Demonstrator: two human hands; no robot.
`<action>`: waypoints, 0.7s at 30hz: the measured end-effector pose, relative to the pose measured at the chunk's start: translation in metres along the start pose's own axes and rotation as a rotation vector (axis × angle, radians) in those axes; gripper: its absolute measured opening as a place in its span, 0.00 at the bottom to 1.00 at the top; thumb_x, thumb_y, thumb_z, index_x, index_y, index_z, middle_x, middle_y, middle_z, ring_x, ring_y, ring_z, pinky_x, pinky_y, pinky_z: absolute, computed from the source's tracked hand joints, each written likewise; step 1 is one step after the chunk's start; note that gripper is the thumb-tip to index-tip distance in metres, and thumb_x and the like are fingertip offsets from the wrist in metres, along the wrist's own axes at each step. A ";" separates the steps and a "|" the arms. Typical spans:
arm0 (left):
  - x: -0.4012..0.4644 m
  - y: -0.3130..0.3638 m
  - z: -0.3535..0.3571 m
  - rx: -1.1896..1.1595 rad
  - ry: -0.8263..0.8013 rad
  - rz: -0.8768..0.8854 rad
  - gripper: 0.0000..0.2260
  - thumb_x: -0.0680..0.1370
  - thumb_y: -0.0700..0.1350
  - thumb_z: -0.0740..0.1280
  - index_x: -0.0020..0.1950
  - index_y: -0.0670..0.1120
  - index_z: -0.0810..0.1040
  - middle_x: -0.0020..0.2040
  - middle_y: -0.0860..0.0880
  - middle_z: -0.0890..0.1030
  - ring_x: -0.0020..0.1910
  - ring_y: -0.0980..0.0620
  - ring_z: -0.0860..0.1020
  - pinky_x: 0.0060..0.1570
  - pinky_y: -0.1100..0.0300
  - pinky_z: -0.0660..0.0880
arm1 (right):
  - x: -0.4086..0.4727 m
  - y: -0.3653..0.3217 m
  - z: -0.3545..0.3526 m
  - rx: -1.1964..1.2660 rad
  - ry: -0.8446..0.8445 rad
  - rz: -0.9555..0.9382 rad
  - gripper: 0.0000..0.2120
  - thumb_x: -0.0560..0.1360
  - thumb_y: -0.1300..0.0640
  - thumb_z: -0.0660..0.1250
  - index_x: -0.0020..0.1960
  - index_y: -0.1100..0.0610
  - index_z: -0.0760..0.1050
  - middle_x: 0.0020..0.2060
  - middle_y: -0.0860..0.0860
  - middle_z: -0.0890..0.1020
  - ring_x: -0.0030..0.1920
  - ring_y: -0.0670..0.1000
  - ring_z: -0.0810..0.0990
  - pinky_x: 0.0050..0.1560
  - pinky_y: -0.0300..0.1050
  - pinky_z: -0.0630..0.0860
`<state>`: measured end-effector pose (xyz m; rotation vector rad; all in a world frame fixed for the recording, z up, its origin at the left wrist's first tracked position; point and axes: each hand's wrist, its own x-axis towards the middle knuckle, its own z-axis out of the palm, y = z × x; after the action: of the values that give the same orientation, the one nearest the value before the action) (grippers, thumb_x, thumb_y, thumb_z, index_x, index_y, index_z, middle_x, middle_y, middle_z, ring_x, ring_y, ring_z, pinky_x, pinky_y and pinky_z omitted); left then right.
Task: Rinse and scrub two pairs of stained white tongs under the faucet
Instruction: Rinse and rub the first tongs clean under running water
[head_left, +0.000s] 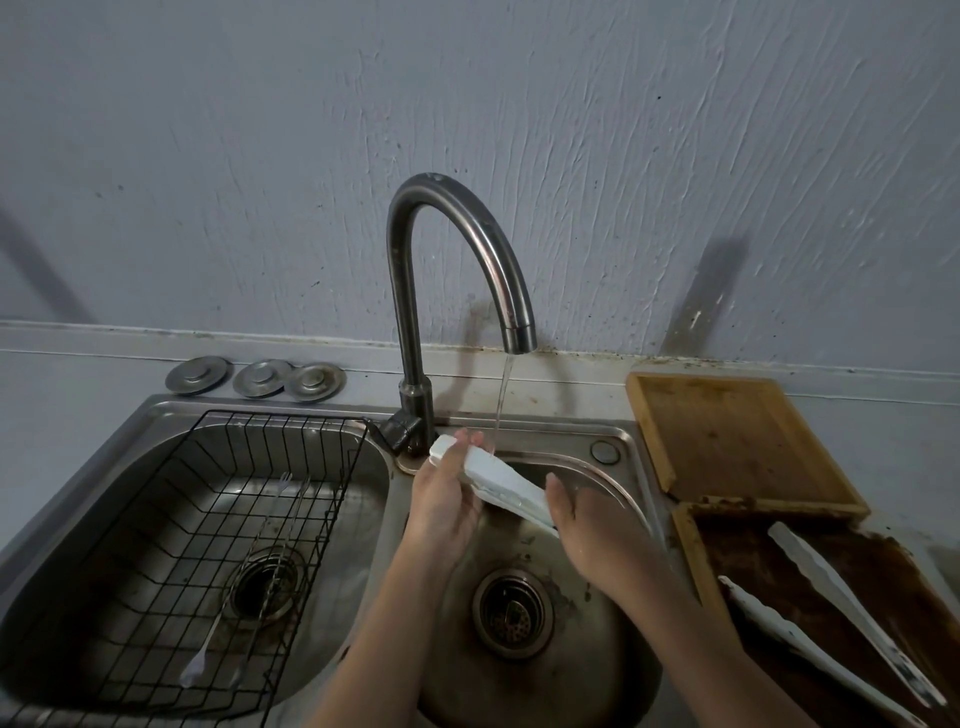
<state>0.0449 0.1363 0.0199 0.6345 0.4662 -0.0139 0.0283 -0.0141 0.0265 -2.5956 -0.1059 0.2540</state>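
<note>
Nearest on the right, second pair of white tongs (831, 618), stained, lying in a brown-crusted wooden tray (691, 540), arms splayed, long axis running from upper left to the lower right corner, tips toward the bottom edge. On the left, black wire rack (332, 519) seated in the left sink basin (156, 436), holding a small fork (228, 587) and thin skewers (280, 561) laid roughly near to far over the drain. At centre, right basin (618, 483) with strainer drain (511, 613), soiled around the rim. Above it, first pair of white tongs (501, 480), arms pressed together, long axis slanting from upper left down to lower right, hinge end toward the faucet base. Left hand (447, 499) curled around the hinge end, thumb over the top. Right hand (587, 530) closed on the lower end, fingers wrapped, tips of the tongs hidden beneath. Thin water stream (503, 400) falling from the curved faucet (457, 270) just behind the hinge end; contact with the tongs unclear. Farther right, second wooden tray (727, 436), stained. Farthest, three metal sink plugs (254, 376) in a row on the ledge below the grey wall (519, 104).
</note>
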 end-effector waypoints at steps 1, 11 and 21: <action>0.003 -0.001 -0.003 -0.022 0.035 -0.013 0.04 0.79 0.41 0.62 0.50 0.41 0.74 0.41 0.47 0.79 0.40 0.52 0.79 0.39 0.58 0.79 | 0.001 -0.001 0.000 -0.037 -0.004 -0.013 0.27 0.79 0.41 0.43 0.29 0.53 0.66 0.23 0.47 0.69 0.22 0.47 0.68 0.27 0.42 0.66; 0.020 -0.024 -0.008 -0.419 0.232 -0.336 0.14 0.81 0.37 0.51 0.44 0.31 0.72 0.42 0.37 0.75 0.40 0.44 0.75 0.33 0.55 0.80 | 0.014 -0.067 -0.046 0.157 0.372 -0.571 0.04 0.73 0.58 0.69 0.44 0.59 0.79 0.32 0.43 0.76 0.28 0.35 0.72 0.33 0.26 0.72; 0.021 -0.031 -0.027 -0.431 0.368 -0.344 0.17 0.82 0.36 0.50 0.68 0.32 0.66 0.42 0.35 0.72 0.40 0.41 0.74 0.52 0.52 0.74 | 0.046 -0.064 -0.028 0.236 0.327 -0.530 0.13 0.78 0.54 0.60 0.37 0.56 0.75 0.27 0.51 0.78 0.26 0.47 0.76 0.29 0.43 0.76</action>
<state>0.0477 0.1291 -0.0260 0.1239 0.9018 -0.1209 0.0773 0.0329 0.0750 -2.2396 -0.5934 -0.3274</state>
